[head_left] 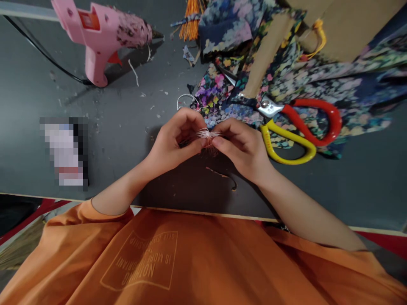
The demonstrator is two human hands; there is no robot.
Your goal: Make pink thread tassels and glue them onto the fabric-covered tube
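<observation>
A: Nearest the lens: orange T-shirt (222,262), its printed lettering upside down from here; beyond it, a dark grey tabletop (111,182); where is the thread?

B: White thread bundle (208,133): between the two hands, in front of the torso; reddish strands show beneath it; contact with the tabletop, cannot tell.

A: State of each hand?

B: Left hand (170,142): grasping one side of the bundle between thumb and curled fingers; right hand (244,146): pinching the other side likewise; thumb tips close together.

A: Why two pinches?

B: Judgement: loose strands would likely splay under a single grip; close pinches keep the middle gathered and in sight.

A: Tools?

B: Scissors (270,107) lie to the right, yellow handle just beside the right hand; blades reach in among floral fabric scraps (216,87), partly hidden; probably put there for easy reach.

Pink hot glue gun (100,40) rests at far left, nozzle towards the scraps, black cord (41,51) trailing away leftwards; presumably this spares the fingers both tip and cable; whether it is hot, cannot tell.

A: Remainder?

B: Orange tassel (190,23) by the scraps; pixelated item (65,152) at left, identity masked.
</observation>
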